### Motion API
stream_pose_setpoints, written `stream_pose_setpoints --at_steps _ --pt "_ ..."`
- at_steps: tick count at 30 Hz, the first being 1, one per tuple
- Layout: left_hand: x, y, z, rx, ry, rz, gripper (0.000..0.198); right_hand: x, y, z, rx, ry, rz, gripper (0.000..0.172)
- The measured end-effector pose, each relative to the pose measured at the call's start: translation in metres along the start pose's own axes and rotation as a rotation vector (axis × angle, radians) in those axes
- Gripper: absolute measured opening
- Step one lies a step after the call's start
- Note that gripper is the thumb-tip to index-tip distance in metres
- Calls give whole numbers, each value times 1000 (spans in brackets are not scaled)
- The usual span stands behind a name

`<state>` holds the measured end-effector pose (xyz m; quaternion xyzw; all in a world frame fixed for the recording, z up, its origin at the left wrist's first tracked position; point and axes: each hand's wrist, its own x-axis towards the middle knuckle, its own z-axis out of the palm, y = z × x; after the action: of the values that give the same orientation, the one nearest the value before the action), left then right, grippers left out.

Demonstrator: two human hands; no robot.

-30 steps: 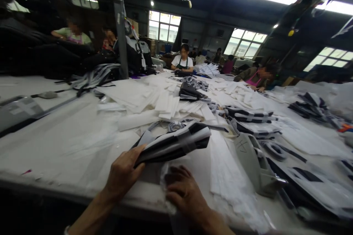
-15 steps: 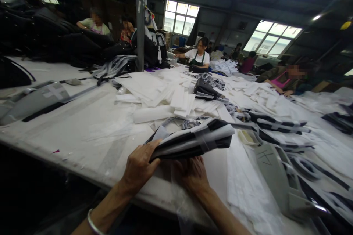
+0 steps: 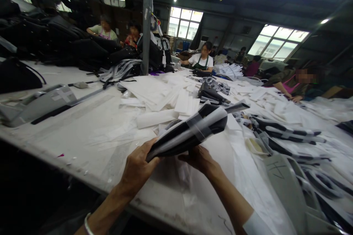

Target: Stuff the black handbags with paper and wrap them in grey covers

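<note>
My left hand (image 3: 138, 165) is closed round the near end of a folded bundle of black material (image 3: 190, 132), raised over the white table (image 3: 91, 121). A white sheet lies along the bundle and a clear band crosses it; its far end tilts up to the right, with a strap end sticking out. Below the bundle's right half is my right hand (image 3: 202, 159), its fingers mostly hidden behind the material, so I cannot tell how they grip. A bracelet (image 3: 87, 224) circles my left wrist.
Grey tape dispensers (image 3: 286, 180) (image 3: 46, 108) stand to the right and left. White strips (image 3: 184, 99) pile up beyond the bundle. More banded black bundles (image 3: 284, 128) lie at right. A post (image 3: 146, 33) rises behind the table; several people work farther back.
The bundle's far end has swung upward and the bundle tilts more steeply. My right hand has moved slightly right and up beneath it. The view has shifted a little.
</note>
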<state>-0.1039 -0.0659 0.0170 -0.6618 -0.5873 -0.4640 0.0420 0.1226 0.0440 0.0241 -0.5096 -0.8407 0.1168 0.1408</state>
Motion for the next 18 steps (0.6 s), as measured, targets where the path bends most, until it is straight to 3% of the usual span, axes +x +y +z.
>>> stream_pose_setpoints --at_steps 3,6,8,11,15,18 --pt "-3 -1 2 -6 16 4 41 -19 -2 -30 -99 -118 104 16" --pt "-5 -2 5 -4 29 16 40 -48 -8 -37 -64 -202 111 17" --pt "-5 -2 6 -1 32 12 40 -63 -13 -25 9 -225 -42 18" --pt "-4 -1 7 18 44 23 39 -65 -19 5 33 -181 -263 47" --pt "-2 7 5 67 78 134 35 -51 -27 40 -26 -29 -212 48" --pt "-8 16 6 112 88 266 34 -71 -34 56 -98 79 -207 40"
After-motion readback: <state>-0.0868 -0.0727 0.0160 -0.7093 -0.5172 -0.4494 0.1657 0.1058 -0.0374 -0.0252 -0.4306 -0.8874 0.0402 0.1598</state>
